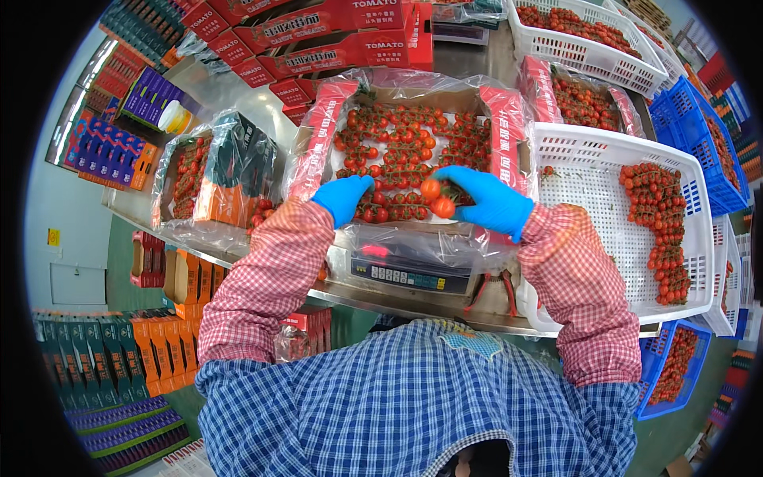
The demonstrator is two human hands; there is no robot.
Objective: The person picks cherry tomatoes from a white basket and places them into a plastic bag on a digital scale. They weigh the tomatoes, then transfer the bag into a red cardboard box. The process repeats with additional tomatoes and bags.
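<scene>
An open red cardboard box, lined with clear plastic film, stands before me with vine cherry tomatoes spread over white paper. My right hand, in a blue glove, holds a small tomato cluster over the box's near right part. At the near left, my left hand, also gloved in blue, rests by the tomatoes with its fingers close together; whether it pinches any is hidden. Beneath the box's near edge shows a digital scale with a lit red display.
A white plastic crate with tomato trusses stands at the right. Red-handled pruning shears lie by the scale. At left are a film-wrapped green-and-orange box and a yellow-and-white tub. Red cartons are stacked behind.
</scene>
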